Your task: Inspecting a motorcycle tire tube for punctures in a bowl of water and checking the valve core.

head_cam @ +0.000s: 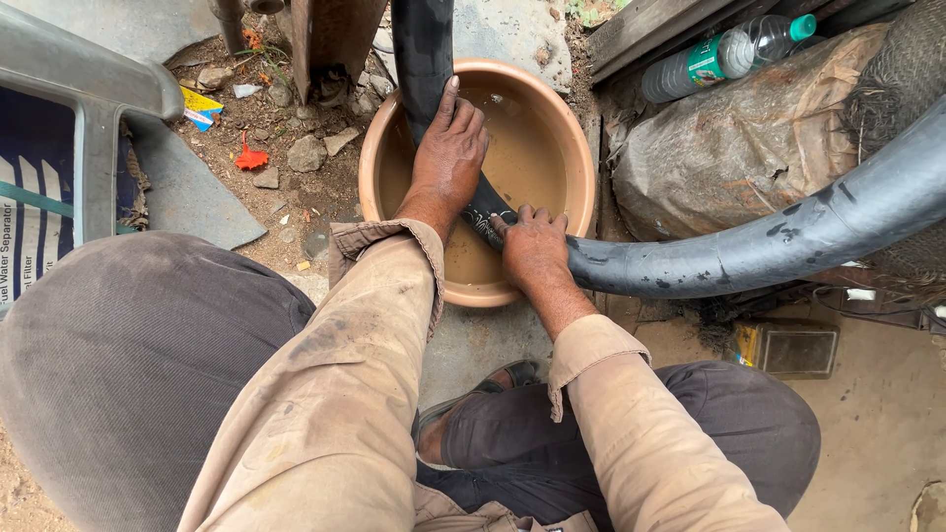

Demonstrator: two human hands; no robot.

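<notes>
A round tan basin of muddy water stands on the ground in front of my knees. A thick black rubber inner tube runs in from the right, dips into the water and rises out again at the top. My left hand presses flat on the tube at the basin's left side, fingers pointing away from me. My right hand grips the wet tube where it crosses the basin's near rim. Both sleeves are beige and stained.
A clear plastic bottle with a green cap lies on a dusty brown sack at the right. Stones and litter scraps cover the dirt at the left, beside a grey box. A small yellow-edged box sits by my right knee.
</notes>
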